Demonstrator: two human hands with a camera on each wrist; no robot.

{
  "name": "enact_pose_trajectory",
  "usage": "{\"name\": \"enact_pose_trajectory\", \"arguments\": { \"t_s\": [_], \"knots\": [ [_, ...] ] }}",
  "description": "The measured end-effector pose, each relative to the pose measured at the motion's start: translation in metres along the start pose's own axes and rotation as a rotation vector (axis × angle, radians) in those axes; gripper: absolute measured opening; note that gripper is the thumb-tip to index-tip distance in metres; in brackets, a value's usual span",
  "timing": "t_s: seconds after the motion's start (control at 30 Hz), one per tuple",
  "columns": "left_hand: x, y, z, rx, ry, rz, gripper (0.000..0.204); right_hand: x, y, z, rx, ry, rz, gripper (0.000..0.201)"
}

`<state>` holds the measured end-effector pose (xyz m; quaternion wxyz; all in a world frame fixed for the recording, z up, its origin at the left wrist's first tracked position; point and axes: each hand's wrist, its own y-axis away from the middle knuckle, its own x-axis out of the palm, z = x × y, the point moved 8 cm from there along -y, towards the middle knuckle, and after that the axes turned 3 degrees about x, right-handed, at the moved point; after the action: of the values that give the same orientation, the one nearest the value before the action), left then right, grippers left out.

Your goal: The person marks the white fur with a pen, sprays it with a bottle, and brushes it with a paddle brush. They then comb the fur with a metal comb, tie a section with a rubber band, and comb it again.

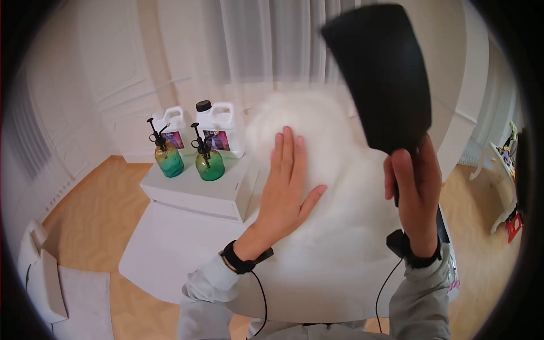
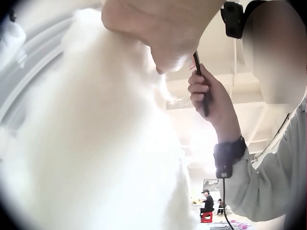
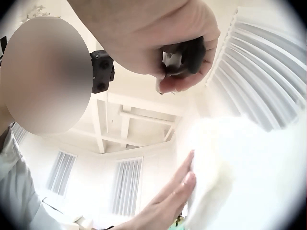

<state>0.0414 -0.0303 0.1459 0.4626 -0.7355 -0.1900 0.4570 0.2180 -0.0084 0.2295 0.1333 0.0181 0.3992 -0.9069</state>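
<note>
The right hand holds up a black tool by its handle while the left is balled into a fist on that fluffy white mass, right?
Not quite: the head view shows the left hand open with straight fingers, laid on the fluffy white mass. The right hand does hold up the black tool by its handle.

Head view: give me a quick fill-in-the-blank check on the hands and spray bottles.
The left hand touches a fluffy mass coloured ____.
The right hand grips a paddle-shaped tool coloured ____.
The number of spray bottles on the box is ____.

Missing words: white; black; two.
</note>
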Motion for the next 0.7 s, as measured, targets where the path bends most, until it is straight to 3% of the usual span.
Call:
{"name": "enact_pose_trajectory", "arguments": {
  "t_s": [0.17, 0.23, 0.27, 0.3, 0.33, 0.37, 0.4, 0.47, 0.53, 0.57, 0.63, 0.67, 0.7],
  "knots": [
    [0.012, 0.025, -0.004, -0.004, 0.013, 0.078, 0.078, 0.035, -0.016, 0.001, 0.007, 0.374, 0.107, 0.025],
    [0.012, 0.040, -0.007, -0.012, 0.023, 0.106, 0.075, 0.052, -0.007, -0.002, -0.108, 0.563, 0.288, 0.029],
    [0.017, 0.051, -0.003, -0.089, 0.095, 0.204, 0.070, 0.054, 0.002, -0.005, -0.176, 0.617, 0.343, 0.030],
    [0.022, 0.063, 0.001, -0.164, 0.168, 0.299, 0.065, 0.053, 0.014, -0.012, -0.167, 0.623, 0.408, 0.028],
    [0.024, 0.077, 0.005, -0.134, 0.143, 0.253, 0.059, 0.051, 0.026, -0.015, -0.119, 0.644, 0.496, 0.029],
    [0.030, 0.088, 0.008, -0.186, 0.189, 0.369, 0.055, 0.048, 0.037, -0.015, -0.071, 0.664, 0.586, 0.029],
    [0.028, 0.090, 0.007, -0.123, 0.107, 0.307, 0.056, 0.045, 0.045, -0.017, -0.033, 0.723, 0.675, 0.028],
    [0.033, 0.104, 0.014, -0.061, 0.030, 0.244, 0.057, 0.033, 0.049, -0.012, -0.013, 0.699, 0.644, 0.027],
    [0.052, 0.125, 0.032, -0.221, 0.189, 0.364, 0.069, 0.019, 0.042, -0.007, 0.019, 0.631, 0.523, 0.024],
    [0.043, 0.117, 0.028, -0.252, 0.187, 0.202, 0.089, 0.012, 0.033, 0.004, -0.092, 0.589, 0.392, 0.022],
    [0.040, 0.112, 0.030, -0.347, 0.292, 0.115, 0.105, -0.008, 0.019, -0.004, 0.077, 0.318, 0.144, 0.022],
    [0.046, 0.115, 0.037, -0.437, 0.364, 0.121, 0.117, -0.013, 0.012, -0.009, 0.108, 0.259, 0.093, 0.023],
    [0.050, 0.117, 0.038, -0.431, 0.364, 0.137, 0.117, -0.020, 0.005, -0.014, 0.138, 0.198, 0.041, 0.024]
  ]
}}
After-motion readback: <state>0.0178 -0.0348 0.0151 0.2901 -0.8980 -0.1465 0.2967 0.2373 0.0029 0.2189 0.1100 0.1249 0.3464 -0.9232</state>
